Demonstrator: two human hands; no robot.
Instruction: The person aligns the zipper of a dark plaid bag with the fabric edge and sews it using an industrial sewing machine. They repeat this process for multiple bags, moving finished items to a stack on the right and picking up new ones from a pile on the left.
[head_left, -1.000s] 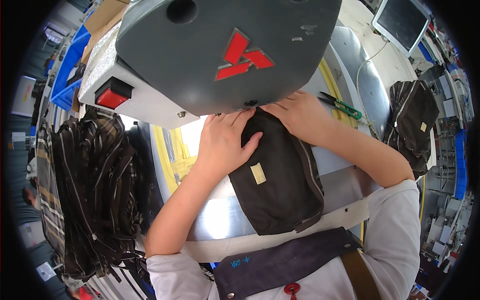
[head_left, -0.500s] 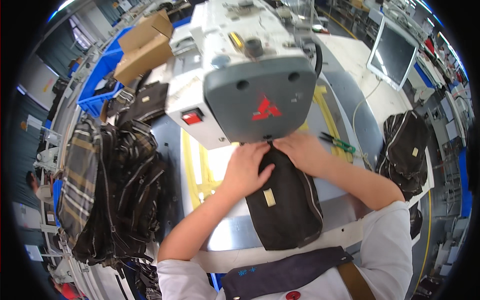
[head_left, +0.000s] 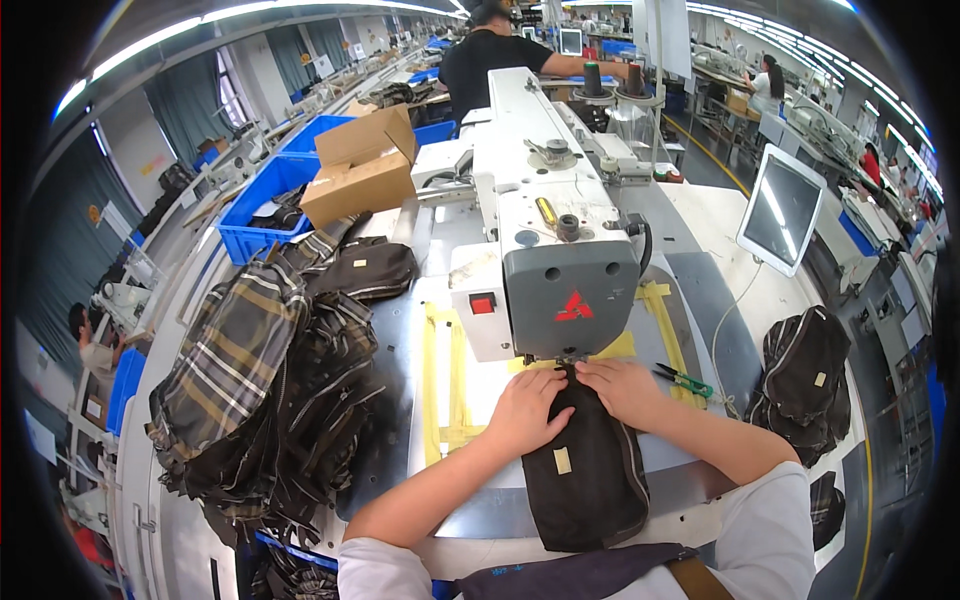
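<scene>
A sewing machine [head_left: 540, 268] with a grey head stands in the centre, and under its front lies a dark brown zippered pouch [head_left: 588, 490] with a pale label patch. My left hand [head_left: 525, 410] rests on the pouch's left side near the needle area, fingers stretched forward and thumb apart. On the pouch's right, my right hand [head_left: 615, 390] lies with its fingertips just below the head, fingers extended. The exact fingertip contact there is small to see. Green-handled snips [head_left: 690, 382] lie right of my right hand, beside yellow tape [head_left: 452, 380] on the metal plate.
Plaid and brown bags [head_left: 235, 370] are heaped left; more pouches [head_left: 800, 390] lie right. Behind are a blue bin [head_left: 252, 238], a cardboard box [head_left: 355, 180] and a tablet [head_left: 778, 212]. A co-worker in a black shirt [head_left: 480, 65] stands beyond the machine; others are farther off.
The view has tilted upward, so machine, hands and pouch sit lower and the room and co-workers show. My hands stay on the pouch by the head, with little visible movement against it.
</scene>
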